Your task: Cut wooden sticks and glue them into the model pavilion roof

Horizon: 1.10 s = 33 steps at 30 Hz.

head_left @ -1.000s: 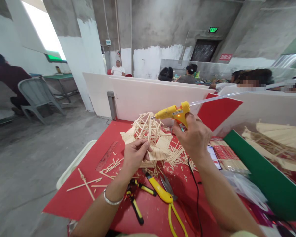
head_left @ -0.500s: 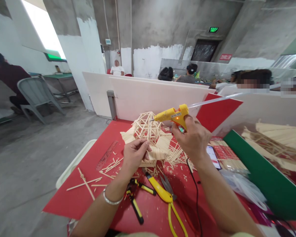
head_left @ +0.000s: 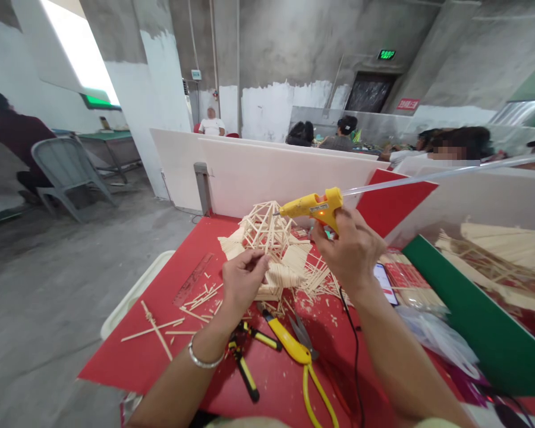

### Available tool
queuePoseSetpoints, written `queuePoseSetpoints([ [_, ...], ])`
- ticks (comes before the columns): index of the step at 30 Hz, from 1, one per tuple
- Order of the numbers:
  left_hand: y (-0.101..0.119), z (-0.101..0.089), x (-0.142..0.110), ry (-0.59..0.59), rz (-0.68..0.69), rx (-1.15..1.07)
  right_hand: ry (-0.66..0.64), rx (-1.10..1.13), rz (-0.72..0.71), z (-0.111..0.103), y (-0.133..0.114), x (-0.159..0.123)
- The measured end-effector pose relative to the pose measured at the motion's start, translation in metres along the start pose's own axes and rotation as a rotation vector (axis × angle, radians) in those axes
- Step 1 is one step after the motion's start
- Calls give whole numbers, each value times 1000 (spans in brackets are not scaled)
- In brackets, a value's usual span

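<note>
Clutching a labelled glue gun (head_left: 310, 205), right hand (head_left: 355, 245); left hand (head_left: 244, 278), grip unclear; green "EXIT" sign (head_left: 386, 54)

One glue gun (head_left: 314, 205); one phone (head_left: 386, 284)

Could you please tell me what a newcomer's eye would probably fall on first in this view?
Most likely the bright yellow glue gun in the right hand, its nozzle pointing at the upper part of a pale wooden stick structure. That lattice stands on the red tabletop, with the left hand at its near side. Next, perhaps, the long yellow hand tool lying nearer the viewer.
</note>
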<state>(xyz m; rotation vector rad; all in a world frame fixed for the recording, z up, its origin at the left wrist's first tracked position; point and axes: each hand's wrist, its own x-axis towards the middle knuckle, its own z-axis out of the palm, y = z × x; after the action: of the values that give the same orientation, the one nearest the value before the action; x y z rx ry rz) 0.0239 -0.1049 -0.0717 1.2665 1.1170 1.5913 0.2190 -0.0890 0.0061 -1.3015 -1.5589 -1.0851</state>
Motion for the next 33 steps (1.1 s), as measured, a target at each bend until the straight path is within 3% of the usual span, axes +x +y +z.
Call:
queuePoseSetpoints([
  [9,2,-2,-2,15,52,34,0,-10,-18,-3,-1,1],
  [18,5,-4,-2,-25,-1,-35,-89,24,-16,-9,-4,-5],
  [22,-1,-2,2,-66,-49,-89,-97,18,-42,-9,-2,-7],
  [33,-16,11,16,-22,-73,-54,-204,-58,-141,-3,-7,-8],
])
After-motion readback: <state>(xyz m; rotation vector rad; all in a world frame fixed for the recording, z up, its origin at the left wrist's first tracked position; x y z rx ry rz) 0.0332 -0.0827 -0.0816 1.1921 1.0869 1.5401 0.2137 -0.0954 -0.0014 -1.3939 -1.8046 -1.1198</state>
